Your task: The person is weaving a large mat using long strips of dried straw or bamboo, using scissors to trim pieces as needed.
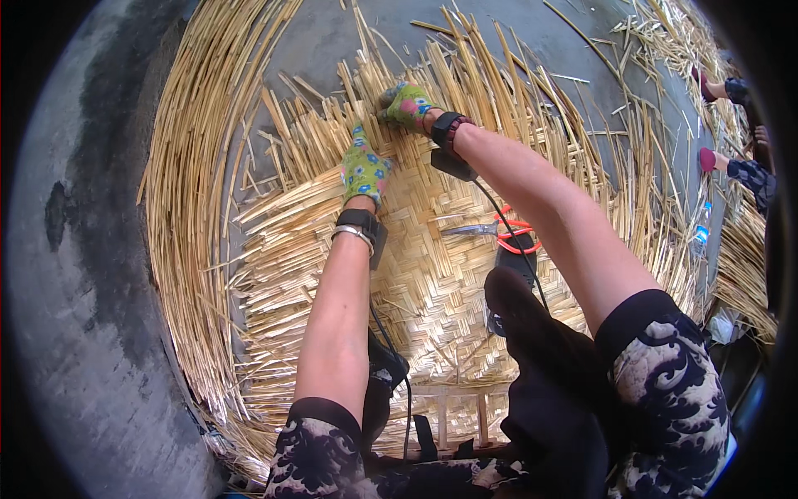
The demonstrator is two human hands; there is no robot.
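A woven reed mat (424,258) lies in front of me, with loose flat strip ends fanning out at its far and left edges. My left hand (366,173), in a green flowered glove, rests on the mat's left part with its index finger stretched forward. Just beyond it, my right hand (407,108), gloved alike, has its fingers curled down at a reed strip among the far ends. Its fingertips are partly hidden. Scissors (472,229) with orange-red handles lie on the mat below my right forearm, their blades pointing left.
Long loose reeds (195,125) curve along the left side on the grey floor (100,333). More reeds (665,50) are scattered at the far right. Another person's foot in a red shoe (706,160) and a plastic bottle (703,223) are at the right. Cables (391,341) hang from my wrists.
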